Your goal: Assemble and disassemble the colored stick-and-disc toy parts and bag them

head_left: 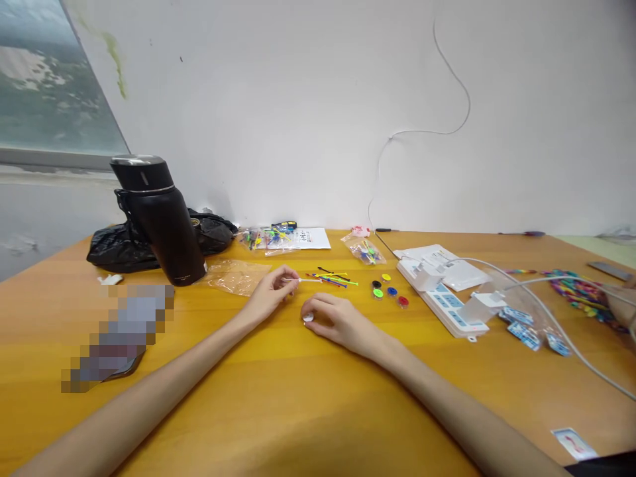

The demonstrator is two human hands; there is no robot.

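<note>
My left hand [274, 289] is closed in a pinch on a thin white plastic stick [309, 280], which points to the right. A small white disc [309, 317] sits between the thumb and fingers of my right hand [340, 323], low over the table. Just beyond my hands lies a loose pile of coloured plastic sticks [338, 278] in yellow, red, blue and black. To the right of the pile are several small round discs: a yellow disc [386, 277], a black disc [376, 284], a green disc [377, 293], a blue disc [392, 291] and a red disc [403, 301].
On the left stand a black bottle [166, 225], a black plastic bag [119, 248] and a blurred phone [124, 338]. A white power strip [447, 305] with cables lies right. Clear bags of parts [366, 250] are at the back. Another person's hand [623, 305] shows at far right.
</note>
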